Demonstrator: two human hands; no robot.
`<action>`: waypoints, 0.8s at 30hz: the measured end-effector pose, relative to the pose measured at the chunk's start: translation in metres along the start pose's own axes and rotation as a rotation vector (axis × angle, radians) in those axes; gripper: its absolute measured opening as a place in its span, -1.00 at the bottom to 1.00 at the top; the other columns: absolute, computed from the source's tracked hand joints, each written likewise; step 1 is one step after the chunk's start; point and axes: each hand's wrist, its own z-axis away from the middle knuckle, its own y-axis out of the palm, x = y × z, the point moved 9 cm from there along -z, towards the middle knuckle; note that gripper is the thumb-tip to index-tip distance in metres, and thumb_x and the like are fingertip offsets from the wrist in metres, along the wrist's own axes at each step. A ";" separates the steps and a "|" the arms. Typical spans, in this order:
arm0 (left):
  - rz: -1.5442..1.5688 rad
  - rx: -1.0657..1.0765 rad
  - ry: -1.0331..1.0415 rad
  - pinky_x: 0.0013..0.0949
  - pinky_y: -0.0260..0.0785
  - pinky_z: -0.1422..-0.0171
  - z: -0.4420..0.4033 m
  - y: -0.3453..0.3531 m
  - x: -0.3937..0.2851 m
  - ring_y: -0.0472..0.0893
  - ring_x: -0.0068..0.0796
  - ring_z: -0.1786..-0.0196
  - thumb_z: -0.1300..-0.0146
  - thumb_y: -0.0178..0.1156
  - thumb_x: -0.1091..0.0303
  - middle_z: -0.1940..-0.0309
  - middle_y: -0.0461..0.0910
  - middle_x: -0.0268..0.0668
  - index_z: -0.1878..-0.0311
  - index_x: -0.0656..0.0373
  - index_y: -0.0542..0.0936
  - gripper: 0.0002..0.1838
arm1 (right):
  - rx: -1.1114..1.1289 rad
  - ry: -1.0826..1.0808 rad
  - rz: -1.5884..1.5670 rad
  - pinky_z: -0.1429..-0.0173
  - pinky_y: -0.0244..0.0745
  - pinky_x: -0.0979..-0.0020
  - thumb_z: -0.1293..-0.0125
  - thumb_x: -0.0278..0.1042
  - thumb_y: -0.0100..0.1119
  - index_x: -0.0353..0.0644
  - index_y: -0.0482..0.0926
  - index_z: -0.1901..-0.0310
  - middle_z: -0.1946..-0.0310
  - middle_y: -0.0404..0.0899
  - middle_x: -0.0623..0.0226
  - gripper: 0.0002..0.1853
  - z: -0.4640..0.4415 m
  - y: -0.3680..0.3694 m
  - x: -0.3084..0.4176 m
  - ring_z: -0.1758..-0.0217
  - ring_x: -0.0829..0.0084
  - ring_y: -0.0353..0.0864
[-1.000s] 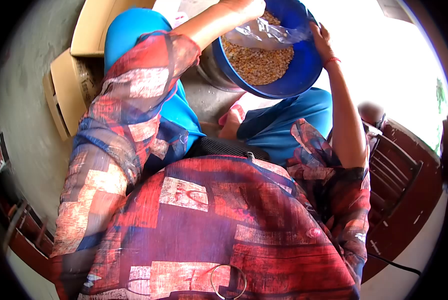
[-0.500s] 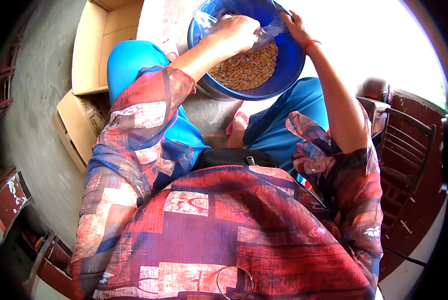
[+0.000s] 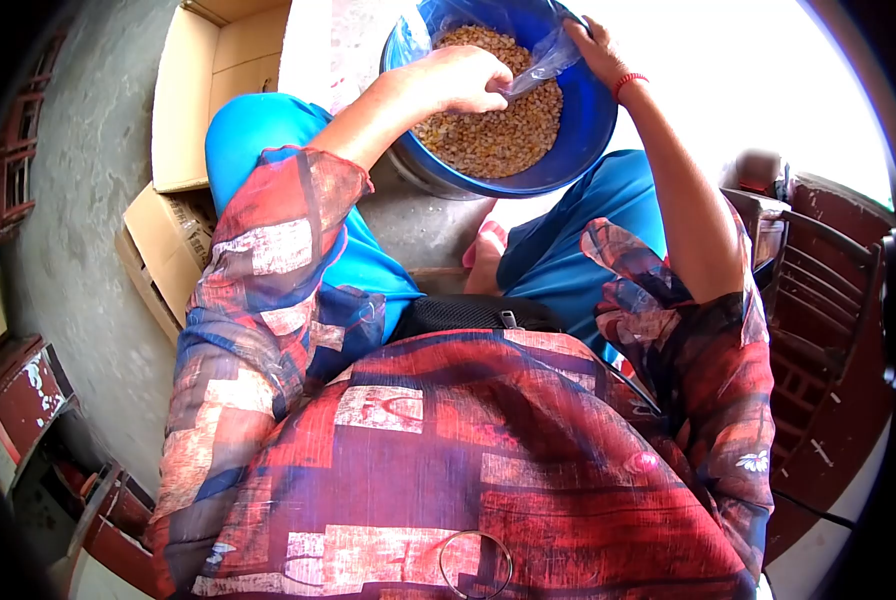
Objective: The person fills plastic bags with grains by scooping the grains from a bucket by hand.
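A blue tub (image 3: 590,125) of yellowish-brown grains or pieces (image 3: 498,140) stands in front of my knees. Over its far part lies a clear plastic bag (image 3: 548,58). On the right, my right-side limb is my left hand (image 3: 596,52), closed on the tub's rim and the bag's edge, with a red band at the wrist. My right hand (image 3: 468,80) reaches in from the left above the contents, its fingers pinched on the bag's edge.
Open cardboard boxes (image 3: 183,110) stand at the left on the grey floor (image 3: 88,210). A dark wooden chair (image 3: 818,290) is at the right, with a dark cable below it. Reddish furniture (image 3: 28,400) stands at the lower left.
My right hand came down from the tub's far side, over the contents, and now pinches the bag's edge. The bag has drawn back, showing more of the contents. The view has shifted.
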 end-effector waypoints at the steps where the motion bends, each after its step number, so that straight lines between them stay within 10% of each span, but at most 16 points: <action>1: -0.004 0.001 0.001 -0.27 0.38 0.01 0.003 0.000 -0.001 0.58 -0.21 0.15 -0.07 0.18 0.20 0.24 0.60 -0.13 0.11 0.18 0.56 -0.66 | 0.002 0.008 0.016 0.07 0.40 0.40 -0.25 -0.01 -0.07 -0.21 0.47 0.04 0.28 0.58 0.22 -0.56 0.000 0.000 -0.002 0.21 0.44 0.52; 7: -0.019 -0.097 0.018 -0.27 0.37 -0.01 0.005 -0.012 -0.002 0.58 -0.19 0.15 -0.07 0.19 0.22 0.20 0.58 -0.13 0.12 0.16 0.56 -0.67 | -0.045 -0.005 0.093 0.04 0.41 0.40 -0.25 0.02 -0.06 -0.22 0.47 0.02 0.23 0.58 0.19 -0.53 -0.007 0.001 -0.017 0.16 0.40 0.55; 11: -0.051 -0.731 0.113 -0.27 0.44 0.15 0.029 -0.082 -0.013 0.59 -0.21 0.28 -0.05 0.10 0.30 0.35 0.59 -0.22 0.27 0.07 0.62 -0.81 | -0.052 0.035 0.062 0.04 0.44 0.39 -0.23 0.06 -0.03 -0.22 0.46 0.00 0.21 0.58 0.17 -0.50 -0.003 0.000 -0.017 0.15 0.35 0.57; 24: -0.177 -0.468 -0.084 -0.18 0.27 -0.17 0.036 -0.078 0.037 0.38 0.00 -0.08 0.20 0.10 0.54 0.07 0.43 0.01 -0.01 0.17 0.45 -0.46 | -0.035 0.069 0.067 0.09 0.48 0.37 -0.22 0.07 -0.01 -0.23 0.44 -0.03 0.20 0.57 0.14 -0.47 0.000 0.000 -0.018 0.19 0.36 0.57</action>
